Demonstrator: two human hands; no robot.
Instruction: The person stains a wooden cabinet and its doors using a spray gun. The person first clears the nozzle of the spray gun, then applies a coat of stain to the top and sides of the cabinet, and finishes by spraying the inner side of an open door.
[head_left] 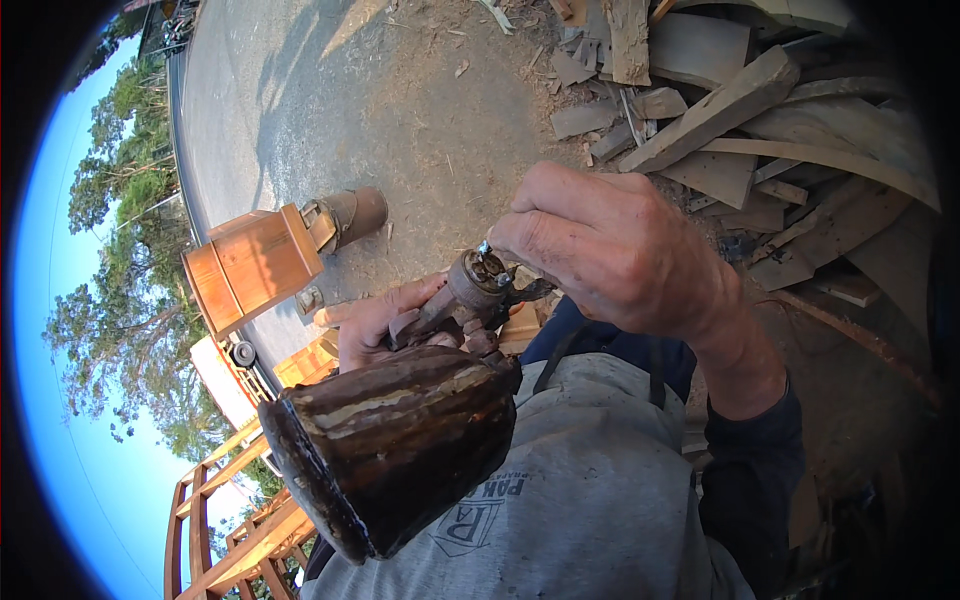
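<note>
A grimy metal tool (455, 305) with a large brown-stained cylindrical cup (390, 450) hangs over the grey shirt. My left hand (372, 322) is closed round the tool's body, partly hidden behind it. My right hand (625, 250) has thumb and forefinger pinched at a small silvery fitting (485, 248) on the tool's round end (477, 278); how firmly it grips that piece is hard to tell.
Scrap wood (720, 130) is piled on the right. An orange wooden box (245, 268) and a short brown cylinder (360, 213) are beyond my left hand on the dusty ground (420, 120). Timber framing (225, 530), a vehicle (220, 370) and trees are at the left.
</note>
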